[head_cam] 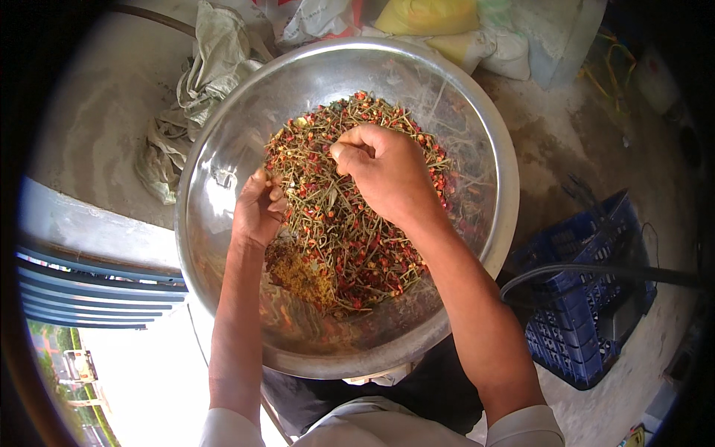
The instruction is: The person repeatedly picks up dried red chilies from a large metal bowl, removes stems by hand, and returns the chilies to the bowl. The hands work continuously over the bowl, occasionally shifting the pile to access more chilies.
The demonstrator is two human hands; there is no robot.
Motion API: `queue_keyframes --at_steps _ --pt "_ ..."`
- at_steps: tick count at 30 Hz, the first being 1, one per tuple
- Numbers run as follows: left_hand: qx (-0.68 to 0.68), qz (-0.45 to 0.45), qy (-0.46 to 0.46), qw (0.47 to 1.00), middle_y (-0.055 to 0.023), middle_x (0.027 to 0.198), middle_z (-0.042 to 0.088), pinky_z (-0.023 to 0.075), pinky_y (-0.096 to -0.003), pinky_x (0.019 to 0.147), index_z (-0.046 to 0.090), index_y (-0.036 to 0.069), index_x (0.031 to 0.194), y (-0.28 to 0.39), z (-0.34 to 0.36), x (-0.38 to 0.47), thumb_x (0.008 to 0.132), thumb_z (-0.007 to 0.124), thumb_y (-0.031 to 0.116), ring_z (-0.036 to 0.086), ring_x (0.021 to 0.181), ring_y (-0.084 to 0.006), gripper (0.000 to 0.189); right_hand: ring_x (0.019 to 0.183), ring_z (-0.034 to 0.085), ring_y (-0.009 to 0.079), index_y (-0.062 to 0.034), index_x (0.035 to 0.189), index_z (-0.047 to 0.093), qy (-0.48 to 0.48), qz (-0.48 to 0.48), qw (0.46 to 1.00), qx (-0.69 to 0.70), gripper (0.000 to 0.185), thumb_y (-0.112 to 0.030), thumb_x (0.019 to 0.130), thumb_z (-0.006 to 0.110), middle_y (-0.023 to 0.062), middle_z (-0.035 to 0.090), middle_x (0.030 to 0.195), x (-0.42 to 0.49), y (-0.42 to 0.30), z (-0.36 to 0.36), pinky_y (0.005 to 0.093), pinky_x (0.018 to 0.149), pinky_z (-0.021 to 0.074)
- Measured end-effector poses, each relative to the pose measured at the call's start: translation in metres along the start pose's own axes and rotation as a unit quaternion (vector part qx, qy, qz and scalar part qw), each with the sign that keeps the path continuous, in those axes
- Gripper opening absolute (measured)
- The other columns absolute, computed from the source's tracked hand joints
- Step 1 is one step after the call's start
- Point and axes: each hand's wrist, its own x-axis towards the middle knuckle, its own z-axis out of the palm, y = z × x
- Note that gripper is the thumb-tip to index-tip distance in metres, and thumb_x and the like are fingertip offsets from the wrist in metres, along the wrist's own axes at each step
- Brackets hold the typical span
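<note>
A large round steel basin sits before me, with a heaped mix of chopped green-brown stems and red pieces inside. Against the heap's lower left lies a patch of yellow granular matter. My right hand is over the upper middle of the mix, thumb and forefinger pinched together; I see nothing between them. Near the basin's left inner wall, at the edge of the heap, my left hand has its fingers curled in towards the thumb, and no held thing shows there either.
Beyond the basin's rim lie a crumpled woven sack, a yellow bag and white bags. To the right, a blue plastic crate stands on the concrete floor, crossed by a dark cable. Blue slats are at left.
</note>
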Motion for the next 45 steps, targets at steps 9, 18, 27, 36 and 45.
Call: queue_keyframes --at_steps 9,18,27,36,45 --pt "0.663 0.057 0.149 0.731 -0.0113 0.093 0.073 0.052 -0.0358 0.081 0.073 0.006 0.106 -0.043 -0.053 0.045 0.078 0.076 0.021 0.068 0.082 -0.0227 0.032 0.068 0.066 0.0183 0.0011 0.094 0.069 0.014 -0.015 0.999 0.034 0.02 -0.017 0.088 0.065 0.0133 0.069 0.077 0.002 -0.004 0.002 0.032 0.066 0.0512" --pt "0.782 0.046 0.156 0.602 -0.0136 0.092 0.072 0.0531 -0.0384 0.079 0.074 0.014 0.105 -0.041 -0.059 0.053 0.075 0.076 0.03 0.069 0.085 -0.0297 0.034 0.067 0.057 0.0076 -0.0008 0.096 0.07 0.009 -0.011 0.999 0.041 0.019 -0.018 0.09 0.065 0.0038 0.068 0.075 0.005 -0.003 -0.001 0.0259 0.062 0.0466" --pt "0.737 -0.002 0.081 0.671 -0.0137 0.091 0.071 0.054 -0.0395 0.077 0.062 0.015 0.127 -0.041 0.001 0.038 0.075 0.076 0.022 0.069 0.083 -0.0264 0.054 0.066 0.057 0.0073 -0.0007 0.097 0.07 0.01 -0.013 0.999 0.028 0.019 -0.018 0.089 0.066 0.0042 0.067 0.075 0.001 -0.005 -0.006 0.0268 0.061 0.047" --pt "0.856 -0.019 0.12 0.502 -0.0128 0.104 0.071 0.0521 -0.0447 0.085 0.065 0.02 0.119 -0.011 -0.067 0.034 0.081 0.066 0.025 0.067 0.096 -0.0336 0.038 0.063 0.058 0.0114 0.0002 0.095 0.069 0.037 -0.032 0.997 0.06 0.02 -0.018 0.089 0.066 0.0074 0.067 0.074 0.001 0.001 -0.015 0.0288 0.06 0.047" --pt "0.796 0.15 0.086 0.581 -0.0163 0.086 0.072 0.0547 -0.0424 0.073 0.069 0.012 0.109 -0.028 -0.004 0.032 0.081 0.072 0.028 0.07 0.079 -0.0314 0.033 0.065 0.062 0.0161 0.0021 0.093 0.069 0.047 -0.023 0.996 0.075 0.019 -0.015 0.086 0.065 0.0116 0.068 0.074 -0.002 -0.006 -0.021 0.0312 0.063 0.0495"
